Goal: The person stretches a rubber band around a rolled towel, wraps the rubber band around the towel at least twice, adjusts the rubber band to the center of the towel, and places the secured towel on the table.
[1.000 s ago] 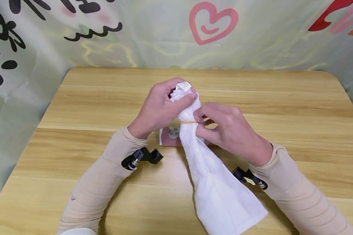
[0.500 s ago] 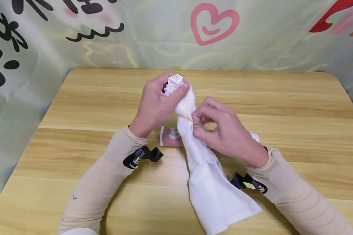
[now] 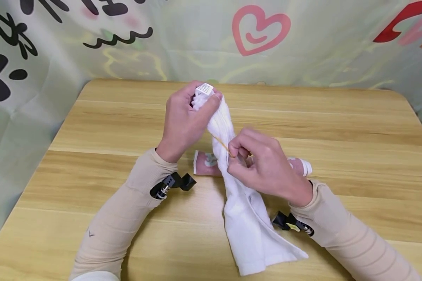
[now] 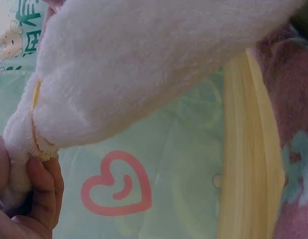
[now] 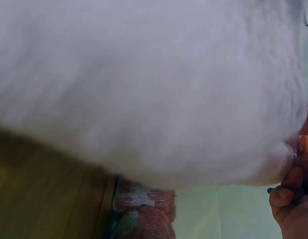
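A white terry towel [image 3: 246,230] is bunched at its top and hangs down toward the person, its lower end spread out. My left hand [image 3: 186,121] grips the bunched end, thumb across the front, beside a printed label [image 3: 204,89]. An orange rubber band [image 3: 220,143] runs round the towel below that hand. My right hand [image 3: 267,164] pinches the band at the towel's right side, drawing it out slantwise. In the left wrist view the band [image 4: 34,109] circles the fluffy cloth just by the left fingers. Cloth [image 5: 144,89] fills most of the right wrist view.
Behind the white towel a pink rolled towel [image 3: 205,164] with a pale pattern lies across the wooden table [image 3: 126,117]. A printed backdrop with a pink heart [image 3: 261,31] hangs at the table's far edge.
The left hand has moved up and left with the bunched end. The right hand has pulled the band lower, so it slants instead of lying level. More of the pink towel shows.
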Demonstrator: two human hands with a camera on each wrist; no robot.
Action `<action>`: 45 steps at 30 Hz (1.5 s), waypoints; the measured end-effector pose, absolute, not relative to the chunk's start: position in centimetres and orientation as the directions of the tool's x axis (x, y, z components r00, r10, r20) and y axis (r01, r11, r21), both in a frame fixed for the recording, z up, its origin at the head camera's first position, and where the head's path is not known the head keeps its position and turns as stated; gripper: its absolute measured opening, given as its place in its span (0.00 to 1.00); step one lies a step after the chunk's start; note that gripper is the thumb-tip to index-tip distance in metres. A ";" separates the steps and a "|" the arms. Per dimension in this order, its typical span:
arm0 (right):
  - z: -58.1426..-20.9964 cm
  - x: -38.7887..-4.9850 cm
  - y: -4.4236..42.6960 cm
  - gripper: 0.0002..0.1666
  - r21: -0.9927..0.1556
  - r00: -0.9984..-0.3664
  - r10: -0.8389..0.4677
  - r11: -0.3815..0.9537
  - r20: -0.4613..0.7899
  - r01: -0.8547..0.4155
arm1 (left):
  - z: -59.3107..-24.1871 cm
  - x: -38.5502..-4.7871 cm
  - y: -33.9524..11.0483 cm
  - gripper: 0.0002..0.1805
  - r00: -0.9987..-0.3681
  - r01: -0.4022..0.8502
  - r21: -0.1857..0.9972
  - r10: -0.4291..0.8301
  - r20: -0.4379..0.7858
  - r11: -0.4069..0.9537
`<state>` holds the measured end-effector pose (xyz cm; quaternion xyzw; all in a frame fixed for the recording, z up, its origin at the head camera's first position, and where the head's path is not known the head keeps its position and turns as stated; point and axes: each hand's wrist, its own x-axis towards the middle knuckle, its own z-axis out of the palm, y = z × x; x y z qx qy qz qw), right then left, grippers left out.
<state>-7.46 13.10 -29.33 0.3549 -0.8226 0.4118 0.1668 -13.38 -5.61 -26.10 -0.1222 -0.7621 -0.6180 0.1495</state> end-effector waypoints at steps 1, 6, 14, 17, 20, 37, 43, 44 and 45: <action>-29.4 -7.4 13.0 0.07 -0.554 -0.689 -0.448 0.410 0.570 -0.725 | -26.1 -13.4 -5.6 0.07 -0.923 0.375 0.905 -0.004 0.384 0.201; -29.5 -7.3 12.7 0.05 -0.526 -0.666 -0.464 0.409 0.584 -0.746 | -26.3 -13.6 -5.7 0.07 -0.918 0.385 0.904 -0.029 0.397 0.188; -29.4 -6.6 12.4 0.10 -0.463 -0.618 -0.535 0.409 0.577 -0.786 | -26.4 -14.2 -6.1 0.06 -0.897 0.422 0.894 -0.077 0.436 0.147; -29.3 -6.4 12.4 0.10 -0.452 -0.607 -0.552 0.405 0.572 -0.794 | -26.2 -14.3 -6.2 0.07 -0.892 0.431 0.893 -0.087 0.443 0.130; -29.4 -6.3 12.5 0.09 -0.445 -0.605 -0.557 0.410 0.570 -0.796 | -26.1 -14.4 -6.1 0.07 -0.889 0.433 0.890 -0.095 0.448 0.142; -30.4 -5.9 11.1 0.12 -0.342 -0.498 -0.644 0.363 0.580 -0.867 | -26.8 -15.8 -7.8 0.07 -0.885 0.354 0.920 -0.257 0.388 0.170; -30.7 -5.8 10.9 0.13 -0.326 -0.490 -0.650 0.365 0.581 -0.872 | -27.1 -16.4 -8.1 0.07 -0.909 0.296 0.940 -0.253 0.332 0.172; -30.8 -5.7 10.9 0.12 -0.329 -0.488 -0.650 0.360 0.583 -0.873 | -27.2 -16.4 -8.1 0.07 -0.907 0.298 0.938 -0.254 0.337 0.180; -30.8 -5.7 10.9 0.13 -0.332 -0.486 -0.651 0.355 0.583 -0.874 | -27.2 -16.4 -8.1 0.07 -0.904 0.299 0.936 -0.258 0.340 0.187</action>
